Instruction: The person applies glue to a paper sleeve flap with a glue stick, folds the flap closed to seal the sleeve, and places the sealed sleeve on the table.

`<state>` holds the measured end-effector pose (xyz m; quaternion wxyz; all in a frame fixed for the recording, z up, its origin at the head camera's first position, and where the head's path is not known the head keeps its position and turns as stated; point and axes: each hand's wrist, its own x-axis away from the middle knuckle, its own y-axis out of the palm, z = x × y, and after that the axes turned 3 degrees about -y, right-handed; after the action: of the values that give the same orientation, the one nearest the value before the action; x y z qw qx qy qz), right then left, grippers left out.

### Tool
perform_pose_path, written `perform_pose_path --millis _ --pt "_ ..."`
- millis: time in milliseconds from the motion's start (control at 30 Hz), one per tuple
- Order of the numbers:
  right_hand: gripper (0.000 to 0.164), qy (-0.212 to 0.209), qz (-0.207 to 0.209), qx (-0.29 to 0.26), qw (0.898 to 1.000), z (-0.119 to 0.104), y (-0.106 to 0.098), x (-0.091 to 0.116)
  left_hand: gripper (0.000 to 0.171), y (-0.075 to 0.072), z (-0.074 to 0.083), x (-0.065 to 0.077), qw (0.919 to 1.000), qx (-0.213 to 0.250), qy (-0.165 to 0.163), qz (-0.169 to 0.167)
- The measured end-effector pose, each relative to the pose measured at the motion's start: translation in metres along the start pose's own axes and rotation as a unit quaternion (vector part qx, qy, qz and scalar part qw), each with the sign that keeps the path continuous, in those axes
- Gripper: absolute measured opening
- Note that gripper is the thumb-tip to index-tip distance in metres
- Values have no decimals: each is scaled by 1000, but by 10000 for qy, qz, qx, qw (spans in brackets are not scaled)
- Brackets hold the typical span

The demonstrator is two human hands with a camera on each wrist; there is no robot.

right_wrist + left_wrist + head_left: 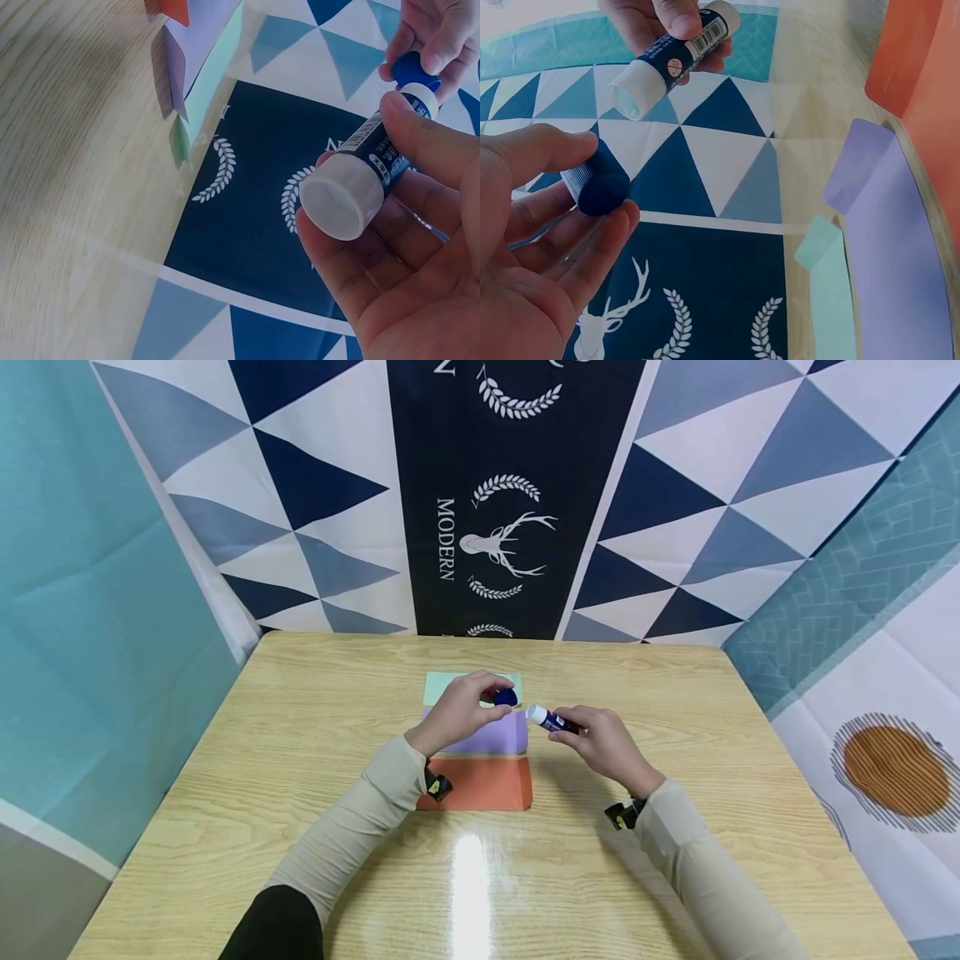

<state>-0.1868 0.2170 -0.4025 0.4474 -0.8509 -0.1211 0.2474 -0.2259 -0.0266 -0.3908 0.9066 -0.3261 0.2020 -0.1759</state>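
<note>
My left hand (463,708) pinches a dark blue ribbed cap (604,180) between thumb and fingers, over the papers. To its right, my right hand (600,739) grips a glue stick (367,154) with a navy label and white ends. The uncapped white end (636,91) points toward the left hand, a short gap from the cap in the head view. Beneath the left hand lie a mint paper (438,687), a purple paper (487,739) and an orange paper (480,785), in a row from back to front. Folded flaps show along their right sides.
The papers lie on a light wood table (315,718) with a bright reflection near the front. A patterned cloth (330,518) with triangles and a deer print hangs behind its far edge. Teal cloth (97,568) is on the left side.
</note>
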Motion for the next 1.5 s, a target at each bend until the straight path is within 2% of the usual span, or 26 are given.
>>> perform_pose_path --millis 267,433,733,933,1233,1500 --pt "29 213 21 -123 9997 4 0 5 34 8 -2 -8 9987 -166 -486 71" --pt "30 330 24 -157 9993 6 -2 6 33 10 -3 -15 9972 48 -729 180" --pt "34 494 153 -150 9985 10 -3 9 34 14 -10 -26 9927 388 -1145 -19" --pt "34 505 279 -187 9982 13 -3 12 34 25 -15 -37 9931 295 -1138 -22" --pt "34 466 373 -302 9978 15 -2 14 33 40 -24 -46 9927 206 -1183 -104" --pt "33 423 443 -332 9976 15 -3 14 32 56 -30 -52 9924 -327 -1150 -302"
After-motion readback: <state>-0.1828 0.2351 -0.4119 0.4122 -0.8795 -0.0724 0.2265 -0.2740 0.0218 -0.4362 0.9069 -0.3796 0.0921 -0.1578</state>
